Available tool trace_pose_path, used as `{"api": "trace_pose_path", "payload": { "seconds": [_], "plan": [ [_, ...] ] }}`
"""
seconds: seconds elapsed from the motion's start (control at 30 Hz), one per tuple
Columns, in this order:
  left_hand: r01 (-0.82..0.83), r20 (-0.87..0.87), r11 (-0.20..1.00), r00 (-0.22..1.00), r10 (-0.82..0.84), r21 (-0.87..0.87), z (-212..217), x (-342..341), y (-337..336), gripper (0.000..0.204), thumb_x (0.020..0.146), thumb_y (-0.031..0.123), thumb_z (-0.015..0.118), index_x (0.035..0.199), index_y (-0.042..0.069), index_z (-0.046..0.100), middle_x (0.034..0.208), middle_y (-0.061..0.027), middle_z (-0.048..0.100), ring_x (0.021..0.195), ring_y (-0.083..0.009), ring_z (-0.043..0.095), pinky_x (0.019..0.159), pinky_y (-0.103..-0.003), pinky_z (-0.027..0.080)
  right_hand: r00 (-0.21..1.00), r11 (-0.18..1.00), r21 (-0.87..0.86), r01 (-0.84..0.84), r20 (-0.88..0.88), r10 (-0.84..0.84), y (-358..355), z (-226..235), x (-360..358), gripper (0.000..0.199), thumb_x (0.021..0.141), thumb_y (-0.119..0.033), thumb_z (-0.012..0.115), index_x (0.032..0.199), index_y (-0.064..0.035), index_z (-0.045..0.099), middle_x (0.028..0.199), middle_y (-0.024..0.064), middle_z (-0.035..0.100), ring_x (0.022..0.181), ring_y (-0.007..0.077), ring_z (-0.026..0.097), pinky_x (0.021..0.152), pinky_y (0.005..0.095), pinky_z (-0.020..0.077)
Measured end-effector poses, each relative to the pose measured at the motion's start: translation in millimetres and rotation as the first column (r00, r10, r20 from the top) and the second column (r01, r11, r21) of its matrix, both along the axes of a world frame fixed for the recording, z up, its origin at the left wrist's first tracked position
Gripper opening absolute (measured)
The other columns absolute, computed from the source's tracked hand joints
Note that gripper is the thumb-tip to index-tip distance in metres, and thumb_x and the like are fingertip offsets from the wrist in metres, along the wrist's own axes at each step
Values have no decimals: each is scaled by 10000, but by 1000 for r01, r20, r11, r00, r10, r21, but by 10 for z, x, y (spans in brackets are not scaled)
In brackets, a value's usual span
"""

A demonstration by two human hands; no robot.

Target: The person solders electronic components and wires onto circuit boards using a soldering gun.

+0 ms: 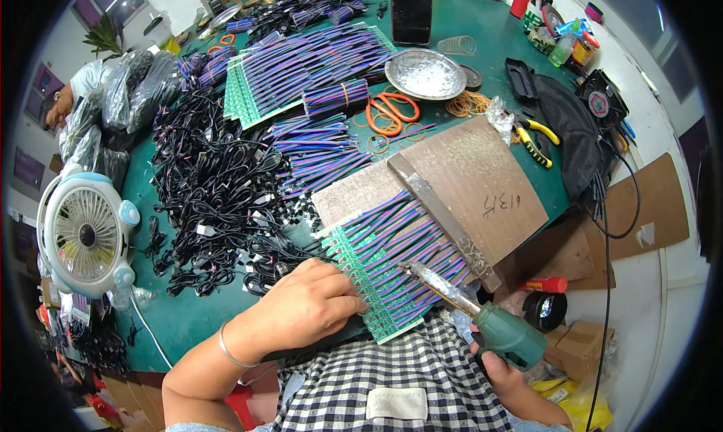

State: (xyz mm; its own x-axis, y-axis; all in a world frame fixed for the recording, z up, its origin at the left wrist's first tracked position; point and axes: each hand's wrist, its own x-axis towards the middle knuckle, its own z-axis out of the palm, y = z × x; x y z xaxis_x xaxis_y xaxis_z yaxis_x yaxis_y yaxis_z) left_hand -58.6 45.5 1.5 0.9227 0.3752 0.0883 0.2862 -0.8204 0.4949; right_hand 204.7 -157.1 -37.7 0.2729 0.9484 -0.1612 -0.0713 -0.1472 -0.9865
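Note:
A green circuit board panel with rows of striped ribbon wires lies in front of me on a brown board. A wooden bar lies across the wires' far ends. My left hand is closed at the panel's left edge, beside black cables. What its fingertips pinch is hidden. My right hand grips the green handle of a soldering iron. The iron's metal tip points left, over the wires on the panel.
Tangled black cables heap at left, near a small fan. Farther back are more wired panels, orange-handled scissors, a metal dish and a phone. Yellow-black pliers lie at right. Another person is at far left.

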Motion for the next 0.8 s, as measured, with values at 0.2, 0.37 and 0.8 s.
{"api": "trace_pose_path", "payload": {
  "seconds": [0.2,0.37,0.8],
  "plan": [
    [-37,-34,995,999,40,90,75,-25,-75,219,695,147,695,912,126,670,836,6,570,821,-181,551,777,-319,420,997,1000,9,27,-73,-26,2,28,-10,179,829,-57,630,995,7,606,915,80,624,827,172,596,764,304,483],
    [-50,-6,988,999,52,144,-37,-51,-139,233,668,152,717,895,139,666,855,13,574,835,-180,551,760,-324,424,996,999,-30,39,-82,-42,-4,39,-17,209,834,-89,637,1017,5,599,919,75,624,828,170,594,767,306,481],
    [-560,143,828,819,555,-5,-98,103,-484,119,687,103,715,743,165,629,739,56,612,735,-152,549,782,-361,299,998,1000,-6,-10,-63,10,-16,-14,24,222,812,-73,653,1012,12,607,928,98,626,838,186,601,766,312,479]
  ]
}}
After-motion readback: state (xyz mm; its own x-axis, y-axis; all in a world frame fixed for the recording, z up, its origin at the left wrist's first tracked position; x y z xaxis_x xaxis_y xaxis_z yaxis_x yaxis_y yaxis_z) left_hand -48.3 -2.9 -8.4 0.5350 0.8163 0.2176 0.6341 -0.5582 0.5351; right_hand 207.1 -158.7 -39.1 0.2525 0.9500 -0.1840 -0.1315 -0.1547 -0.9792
